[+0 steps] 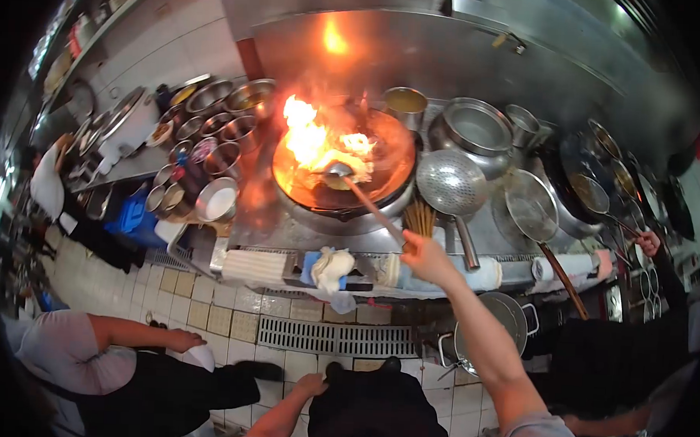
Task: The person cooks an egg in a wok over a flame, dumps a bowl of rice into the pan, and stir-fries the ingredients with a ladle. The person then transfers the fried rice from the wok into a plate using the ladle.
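My right hand (425,255) is closed round the handle of a ladle (375,209). Its bowl rests among food in a large wok (400,146) on the range. Tall flames (307,135) rise from the wok's left and middle, hiding part of its inside. Low beside my apron (369,403) hangs my left hand (310,385), away from the cooktop; its fingers are too small and turned away to read. Just right of the wok lies a perforated strainer (451,182), its handle close to my right hand.
Several metal seasoning pots (216,199) crowd the wok's left. A lidded-looking round pot (479,126) and mesh strainer (532,204) stand right. Folded cloths (332,269) line the front edge. A big pot (492,326) sits low. Co-workers stand left and right; one person's hand (647,242) grips a handle.
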Demonstrator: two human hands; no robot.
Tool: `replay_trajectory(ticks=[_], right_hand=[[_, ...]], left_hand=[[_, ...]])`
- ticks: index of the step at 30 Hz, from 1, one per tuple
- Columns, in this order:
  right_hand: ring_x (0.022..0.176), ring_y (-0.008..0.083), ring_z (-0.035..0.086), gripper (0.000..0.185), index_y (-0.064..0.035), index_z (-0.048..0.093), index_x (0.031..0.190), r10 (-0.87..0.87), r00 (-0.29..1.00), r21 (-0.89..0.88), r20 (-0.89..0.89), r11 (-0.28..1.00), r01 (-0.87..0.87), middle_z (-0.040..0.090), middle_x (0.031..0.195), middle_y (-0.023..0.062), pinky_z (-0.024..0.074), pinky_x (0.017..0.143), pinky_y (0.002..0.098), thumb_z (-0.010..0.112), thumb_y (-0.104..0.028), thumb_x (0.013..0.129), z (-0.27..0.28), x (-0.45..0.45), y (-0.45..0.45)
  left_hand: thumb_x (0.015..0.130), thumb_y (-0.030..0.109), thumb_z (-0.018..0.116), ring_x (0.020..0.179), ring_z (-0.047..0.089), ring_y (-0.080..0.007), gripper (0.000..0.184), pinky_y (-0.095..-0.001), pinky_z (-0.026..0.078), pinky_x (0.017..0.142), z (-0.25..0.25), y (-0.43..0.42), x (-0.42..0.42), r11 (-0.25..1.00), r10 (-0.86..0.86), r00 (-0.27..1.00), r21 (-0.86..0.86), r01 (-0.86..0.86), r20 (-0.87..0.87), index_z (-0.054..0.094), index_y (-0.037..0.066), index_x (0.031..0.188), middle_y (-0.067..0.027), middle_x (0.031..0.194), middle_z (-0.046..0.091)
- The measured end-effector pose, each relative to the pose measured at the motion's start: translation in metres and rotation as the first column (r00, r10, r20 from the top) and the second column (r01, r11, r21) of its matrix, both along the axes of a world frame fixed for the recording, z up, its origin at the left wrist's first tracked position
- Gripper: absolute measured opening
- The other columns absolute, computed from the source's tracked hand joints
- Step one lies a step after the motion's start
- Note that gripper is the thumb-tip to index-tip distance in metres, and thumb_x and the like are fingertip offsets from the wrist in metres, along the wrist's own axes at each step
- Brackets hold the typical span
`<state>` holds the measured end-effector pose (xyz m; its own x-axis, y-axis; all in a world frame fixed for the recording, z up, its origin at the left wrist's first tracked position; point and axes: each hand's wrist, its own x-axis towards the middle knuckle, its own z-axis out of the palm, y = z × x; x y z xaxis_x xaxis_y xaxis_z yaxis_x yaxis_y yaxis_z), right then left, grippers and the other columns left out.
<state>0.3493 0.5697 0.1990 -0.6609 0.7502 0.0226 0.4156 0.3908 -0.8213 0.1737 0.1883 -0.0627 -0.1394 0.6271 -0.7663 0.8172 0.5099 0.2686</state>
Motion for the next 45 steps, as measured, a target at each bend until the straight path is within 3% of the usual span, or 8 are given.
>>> replay_trajectory(ticks=[11, 13, 16, 22, 30, 36, 42, 45], right_hand=[[0.078, 0.0394, 0.065, 0.06, 0.0016, 0.044, 0.131, -0.105, 0.993, 0.368, 0.05, 0.927, 0.079, 0.064, 0.086, 0.0262, 0.0515, 0.065, 0.0424, 0.062, -0.016, 0.076, 0.004, -0.017, -0.034], [0.048, 0.0232, 0.058, 0.045, 0.0003, 0.051, 0.119, -0.042, 0.998, -0.284, 0.035, 0.958, 0.051, 0.06, 0.068, 0.0119, 0.0447, 0.042, 0.0345, 0.062, -0.016, 0.079, 0.042, -0.014, -0.052], [0.037, 0.0094, 0.043, 0.025, -0.0024, 0.054, 0.1, -0.016, 0.999, -0.426, -0.038, 0.904, -0.002, 0.048, 0.059, 0.0011, 0.0321, 0.032, 0.0274, 0.062, -0.016, 0.08, 0.021, -0.035, -0.008], [0.038, 0.0138, 0.048, 0.011, -0.0061, 0.05, 0.085, -0.18, 0.981, -0.09, -0.067, 0.981, 0.174, 0.047, 0.056, 0.0019, 0.0332, 0.03, 0.0283, 0.059, -0.011, 0.081, -0.012, -0.044, -0.021], [0.036, 0.0093, 0.043, 0.012, -0.0063, 0.05, 0.096, -0.217, 0.951, -0.79, -0.219, 0.611, -0.042, 0.047, 0.058, 0.0011, 0.0314, 0.029, 0.024, 0.057, -0.009, 0.086, 0.019, -0.042, -0.015], [0.036, 0.0154, 0.047, 0.026, -0.0061, 0.049, 0.108, -0.259, 0.936, -0.28, -0.238, 0.941, 0.189, 0.048, 0.059, 0.0041, 0.0347, 0.03, 0.0299, 0.053, -0.007, 0.082, -0.037, -0.078, -0.027], [0.038, 0.0106, 0.043, 0.01, -0.0096, 0.047, 0.09, -0.368, 0.896, -0.899, -0.249, 0.431, -0.073, 0.049, 0.061, 0.0013, 0.0304, 0.029, 0.0248, 0.056, -0.01, 0.085, 0.03, -0.059, -0.036], [0.038, 0.0116, 0.043, 0.012, -0.0088, 0.05, 0.097, -0.334, 0.904, -0.835, -0.268, 0.549, -0.045, 0.05, 0.062, 0.0031, 0.0313, 0.03, 0.0261, 0.054, -0.009, 0.085, 0.01, -0.071, 0.0]], left_hand=[[0.078, 0.036, 0.057, 0.104, 0.059, -0.0381, 0.05, -0.0447, 0.047, 0.088, -0.021, -0.078, 0.03, 0.951, 0.308, 0.951, 0.022, -0.308, 0.028, 0.061, 0.0, 0.112, -0.0247, 0.11, 0.061], [0.078, 0.034, 0.056, 0.106, 0.057, -0.0385, 0.053, -0.045, 0.047, 0.089, -0.015, -0.055, 0.033, 0.97, 0.235, 0.966, 0.041, -0.241, 0.105, 0.057, -0.002, 0.116, -0.025, 0.113, 0.06], [0.077, 0.032, 0.057, 0.105, 0.057, -0.0388, 0.051, -0.044, 0.046, 0.091, -0.011, -0.024, 0.033, 0.983, 0.139, 0.984, 0.105, -0.151, 0.114, 0.058, -0.001, 0.115, -0.024, 0.111, 0.061], [0.078, 0.028, 0.056, 0.102, 0.058, -0.0407, 0.043, -0.0471, 0.046, 0.089, -0.018, -0.004, 0.025, 0.939, 0.26, 0.958, 0.2, -0.281, 0.123, 0.059, 0.0, 0.11, -0.025, 0.107, 0.061], [0.076, 0.028, 0.056, 0.103, 0.058, -0.0393, 0.043, -0.0457, 0.046, 0.09, -0.023, -0.08, 0.03, 0.957, 0.275, 0.958, 0.071, -0.281, 0.085, 0.061, 0.0, 0.109, -0.0251, 0.109, 0.061], [0.076, 0.03, 0.057, 0.102, 0.059, -0.0392, 0.045, -0.0454, 0.047, 0.089, -0.025, -0.126, 0.036, 0.908, 0.413, 0.91, 0.068, -0.414, 0.02, 0.062, -0.001, 0.108, -0.0269, 0.107, 0.061], [0.077, 0.032, 0.061, 0.102, 0.059, -0.039, 0.044, -0.0451, 0.048, 0.087, -0.045, -0.165, 0.049, 0.915, 0.398, 0.913, 0.031, -0.402, 0.085, 0.062, 0.0, 0.106, -0.0261, 0.105, 0.062], [0.078, 0.029, 0.063, 0.099, 0.06, -0.039, 0.043, -0.0434, 0.049, 0.084, -0.032, -0.166, 0.044, 0.89, 0.432, 0.9, 0.132, -0.436, 0.061, 0.061, 0.0, 0.109, -0.026, 0.1, 0.063]])
